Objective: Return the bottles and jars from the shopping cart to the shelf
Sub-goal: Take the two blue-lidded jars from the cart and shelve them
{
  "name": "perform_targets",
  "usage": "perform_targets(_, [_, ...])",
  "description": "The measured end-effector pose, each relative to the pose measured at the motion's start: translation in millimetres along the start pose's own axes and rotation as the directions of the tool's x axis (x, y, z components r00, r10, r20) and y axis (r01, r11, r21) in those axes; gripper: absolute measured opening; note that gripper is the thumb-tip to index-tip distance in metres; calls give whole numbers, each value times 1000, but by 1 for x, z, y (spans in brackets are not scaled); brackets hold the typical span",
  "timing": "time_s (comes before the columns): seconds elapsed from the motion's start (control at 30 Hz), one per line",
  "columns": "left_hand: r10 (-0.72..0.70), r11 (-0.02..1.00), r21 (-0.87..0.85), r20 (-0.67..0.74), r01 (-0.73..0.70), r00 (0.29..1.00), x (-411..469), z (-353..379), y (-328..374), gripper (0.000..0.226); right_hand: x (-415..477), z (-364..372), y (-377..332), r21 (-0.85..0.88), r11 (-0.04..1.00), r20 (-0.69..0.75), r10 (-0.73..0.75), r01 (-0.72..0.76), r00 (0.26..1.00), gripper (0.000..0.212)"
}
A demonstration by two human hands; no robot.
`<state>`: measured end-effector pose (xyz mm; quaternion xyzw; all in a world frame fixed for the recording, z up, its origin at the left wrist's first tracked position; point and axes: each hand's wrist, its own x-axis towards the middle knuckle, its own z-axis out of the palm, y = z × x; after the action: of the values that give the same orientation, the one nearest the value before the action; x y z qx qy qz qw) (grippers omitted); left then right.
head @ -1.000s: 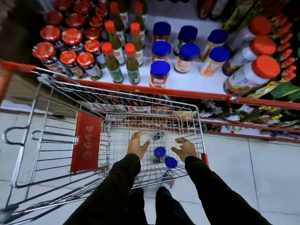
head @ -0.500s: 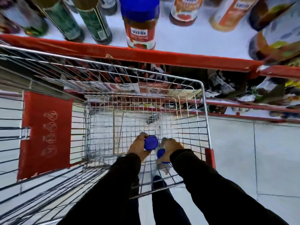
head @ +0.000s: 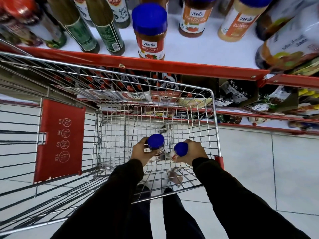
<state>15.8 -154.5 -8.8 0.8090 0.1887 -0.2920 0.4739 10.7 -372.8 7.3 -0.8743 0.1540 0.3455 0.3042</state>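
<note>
A: What does the head view show in the shopping cart (head: 214, 118)?

B: Both hands are down inside the wire basket, at its near end. The left hand (head: 140, 152) is wrapped around a dark jar (head: 156, 144) with a blue lid, holding it upright. The right hand (head: 193, 152) is clasped around a pale jar (head: 178, 150), also blue-lidded, which tilts with its lid toward the left.

A: Do the two jars touch?

B: No, they sit just beside each other with a small gap between. Whether either rests on the basket floor I cannot tell.

A: And the shelf (head: 172, 63)?

B: It runs across the far side, with a red front edge and a white top. A pizza topping jar (head: 150, 31) stands near the edge, roughly in the middle. To its right and farther back are a pasta and pizza sauce jar (head: 194, 19) and a mayonnaise jar (head: 239, 19). To its left stand green sauce bottles (head: 107, 26).

A: Anything else on the cart?

B: A red flap (head: 60, 140) with printed symbols stands to the left of the basket. Black sleeves (head: 120, 195) cover both arms.
</note>
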Motion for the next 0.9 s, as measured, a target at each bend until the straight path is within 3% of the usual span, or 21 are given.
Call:
perform_targets(0.33, [86,993,-77,-40,-89,995,-72,-38,68,62,-72,-67,-34,263,948,-181,-136,181,974,65])
perform_targets(0.43, [149,983,-99,-89,-158,985,-92,-47,97,56,-90,-92,-42,304,921,-252,-171,246,952,73])
perform_targets(0.67, [331,906,-192,-236,-378,914,-119,-56,174,54,-116,-153,-57,345,848,-516,-186,401,836,67])
perform_targets(0.77, [410,859,-190,-303,-476,860,-116,-56,213,55,-120,-184,-65,335,811,-612,-200,480,765,53])
perform_targets(0.9, [472,802,-192,-377,-566,797,-107,-55,267,52,-115,-226,-82,302,774,-723,-194,557,663,55])
